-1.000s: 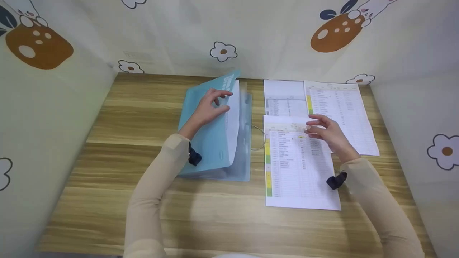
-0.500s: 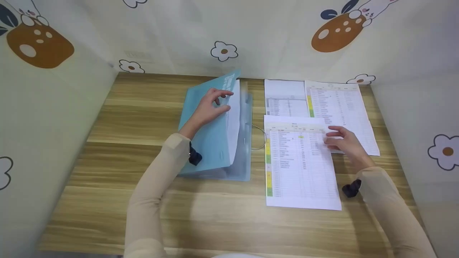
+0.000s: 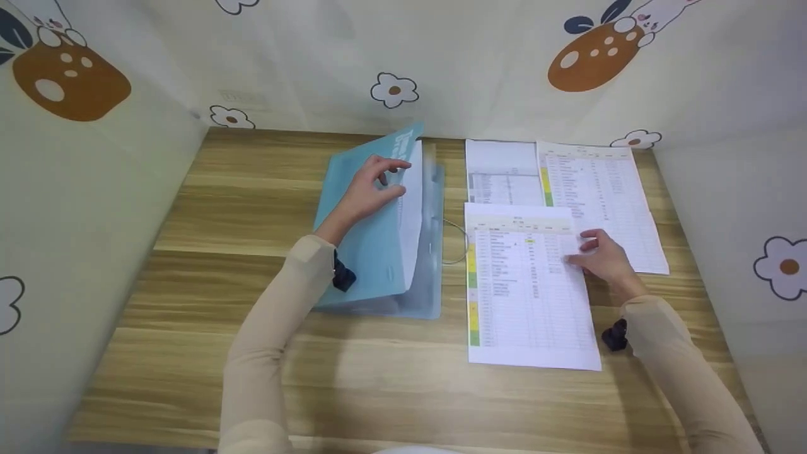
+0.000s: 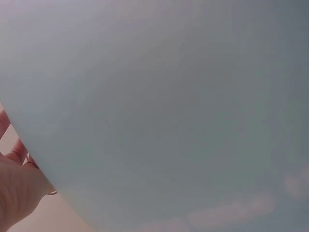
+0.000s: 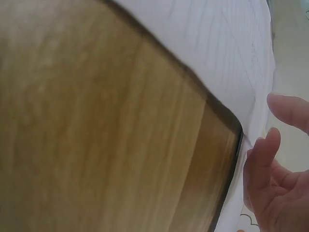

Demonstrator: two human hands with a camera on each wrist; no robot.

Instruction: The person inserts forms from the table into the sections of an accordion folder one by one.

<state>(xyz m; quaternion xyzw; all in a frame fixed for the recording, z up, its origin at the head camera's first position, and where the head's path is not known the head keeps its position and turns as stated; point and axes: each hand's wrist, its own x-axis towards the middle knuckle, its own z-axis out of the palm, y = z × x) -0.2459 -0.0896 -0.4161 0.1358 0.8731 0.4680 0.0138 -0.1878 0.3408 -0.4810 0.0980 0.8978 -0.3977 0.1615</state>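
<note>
A light blue folder [image 3: 359,233] lies on the table with its cover raised at a slant and white sheets [image 3: 413,221] inside. My left hand [image 3: 365,192] grips the cover near its upper free edge, thumb and forefinger at that edge. In the left wrist view the cover [image 4: 169,106] fills most of the picture and hides part of the hand [image 4: 21,188]. My right hand [image 3: 604,258] is at the right edge of a printed sheet [image 3: 529,315] with yellow and green marks. The right wrist view shows a gap between thumb [image 5: 289,111] and fingers [image 5: 260,164].
Behind the near sheet lie a paper with a grey table [image 3: 501,157] and another printed sheet [image 3: 605,183], partly overlapped. A thin ring-shaped loop [image 3: 455,243] sticks out from the folder's right side. Patterned white cloth [image 3: 315,63] encloses the wooden table [image 3: 202,265].
My right hand has moved right and toward me, from over the near sheet to its right edge. The left hand and the folder stay as they were.
</note>
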